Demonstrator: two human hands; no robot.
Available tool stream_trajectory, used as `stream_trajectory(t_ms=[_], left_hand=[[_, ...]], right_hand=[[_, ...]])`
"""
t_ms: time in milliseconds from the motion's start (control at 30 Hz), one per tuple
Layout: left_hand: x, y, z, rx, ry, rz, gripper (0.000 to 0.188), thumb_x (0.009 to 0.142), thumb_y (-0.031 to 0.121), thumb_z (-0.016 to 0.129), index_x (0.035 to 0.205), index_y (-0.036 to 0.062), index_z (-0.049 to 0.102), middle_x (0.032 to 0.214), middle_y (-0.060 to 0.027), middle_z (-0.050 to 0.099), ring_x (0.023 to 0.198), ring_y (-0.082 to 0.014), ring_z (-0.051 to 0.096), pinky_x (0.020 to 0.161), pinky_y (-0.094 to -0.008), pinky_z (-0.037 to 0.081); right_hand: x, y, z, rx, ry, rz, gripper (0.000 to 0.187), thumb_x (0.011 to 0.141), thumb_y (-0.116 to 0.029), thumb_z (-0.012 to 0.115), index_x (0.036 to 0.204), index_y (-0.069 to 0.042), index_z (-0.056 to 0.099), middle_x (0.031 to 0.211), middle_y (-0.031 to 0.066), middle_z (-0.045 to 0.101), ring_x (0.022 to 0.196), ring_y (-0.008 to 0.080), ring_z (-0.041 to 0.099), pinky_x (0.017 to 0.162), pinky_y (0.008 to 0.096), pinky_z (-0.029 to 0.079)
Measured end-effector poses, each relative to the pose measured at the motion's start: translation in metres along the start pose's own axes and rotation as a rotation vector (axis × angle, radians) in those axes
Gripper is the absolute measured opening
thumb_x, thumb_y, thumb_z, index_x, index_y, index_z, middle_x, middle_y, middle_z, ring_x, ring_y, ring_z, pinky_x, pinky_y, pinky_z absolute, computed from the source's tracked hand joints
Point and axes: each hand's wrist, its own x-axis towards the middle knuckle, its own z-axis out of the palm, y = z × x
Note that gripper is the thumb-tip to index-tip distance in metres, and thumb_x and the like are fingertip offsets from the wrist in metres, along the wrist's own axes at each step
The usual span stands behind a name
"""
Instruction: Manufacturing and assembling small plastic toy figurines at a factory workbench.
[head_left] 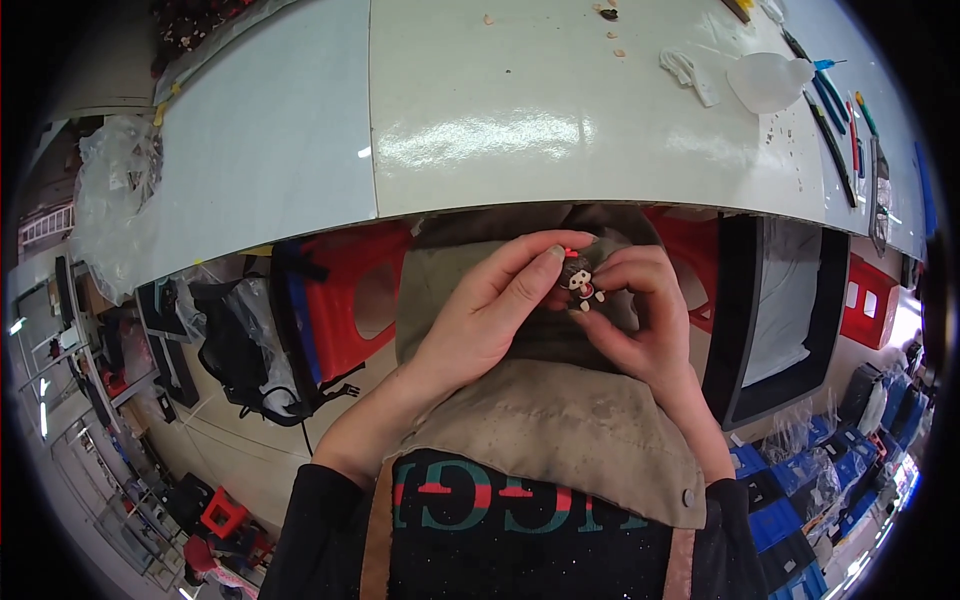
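Note:
A small doll-like figurine (579,284) with dark brown hair, a pale face and a red bit on top of its head is held over my lap, just below the table's near edge. My left hand (497,305) pinches it at the head with thumb and fingers. From the other side, the curled fingers and thumb of my right hand (648,315) close around its body and feet. My fingers cover part of the figurine's sides and back. Beneath both hands spreads a brown-olive apron (560,405).
On the white table (480,130) sit a translucent white cup (768,82), a crumpled white strip (690,77), small crumbs, and several slim tools (832,145) at right. A clear plastic bag (120,185) hangs at left. Red stools (355,300) and a black-framed bin (780,310) stand below.

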Motion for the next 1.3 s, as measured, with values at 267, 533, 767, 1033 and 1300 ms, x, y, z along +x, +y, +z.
stream_trajectory(t_ms=[267,533,767,1033,1300], left_hand=[[-0.002,0.0005,-0.0017,0.02,-0.013,-0.015,0.038,0.098,0.024,0.039,0.129,0.0034,0.044,0.106,-0.0032,0.055,0.096,-0.008,0.052,0.082,-0.0237,0.043],[-0.0009,-0.0021,-0.0068,0.438,-0.002,0.264,0.035,0.097,0.016,0.041,0.129,0.0026,0.044,0.111,-0.0048,0.052,0.099,-0.0101,0.05,0.086,-0.0228,0.04],[-0.0009,0.0008,-0.0061,0.48,-0.005,0.33,0.033,0.096,0.014,0.041,0.127,0.0033,0.047,0.105,-0.0067,0.052,0.097,-0.0134,0.05,0.085,-0.0231,0.039],[-0.0006,-0.0007,-0.0057,0.458,-0.039,0.318,0.035,0.096,0.014,0.039,0.13,0.0042,0.044,0.109,-0.007,0.05,0.102,-0.0134,0.048,0.089,-0.0233,0.037],[-0.0014,-0.001,-0.0057,0.432,-0.066,0.29,0.037,0.096,0.014,0.039,0.132,0.0048,0.041,0.114,-0.0071,0.048,0.106,-0.0132,0.046,0.092,-0.024,0.036]], right_hand=[[0.0016,-0.001,0.0015,-0.072,-0.004,-0.011,0.036,0.064,0.005,0.07,0.093,-0.004,0.052,0.095,0.0099,0.049,0.086,0.0182,0.051,0.072,0.0275,0.043],[0.0012,0.001,0.002,-0.101,-0.015,-0.032,0.037,0.063,0.007,0.068,0.094,-0.004,0.049,0.096,0.0113,0.048,0.085,0.018,0.05,0.073,0.0269,0.043],[0.0009,-0.0006,0.0074,-0.06,0.061,0.015,0.032,0.063,0.002,0.073,0.089,-0.005,0.054,0.094,0.0097,0.055,0.084,0.0202,0.057,0.069,0.0282,0.048],[0.0002,0.0005,0.0078,-0.054,0.071,0.016,0.032,0.063,0.002,0.073,0.087,-0.006,0.054,0.093,0.0087,0.056,0.083,0.0199,0.057,0.069,0.0279,0.047],[0.0013,0.0007,0.0068,-0.148,0.067,-0.05,0.033,0.063,0.002,0.075,0.088,-0.006,0.054,0.093,0.0089,0.054,0.082,0.0193,0.057,0.068,0.0277,0.048]])
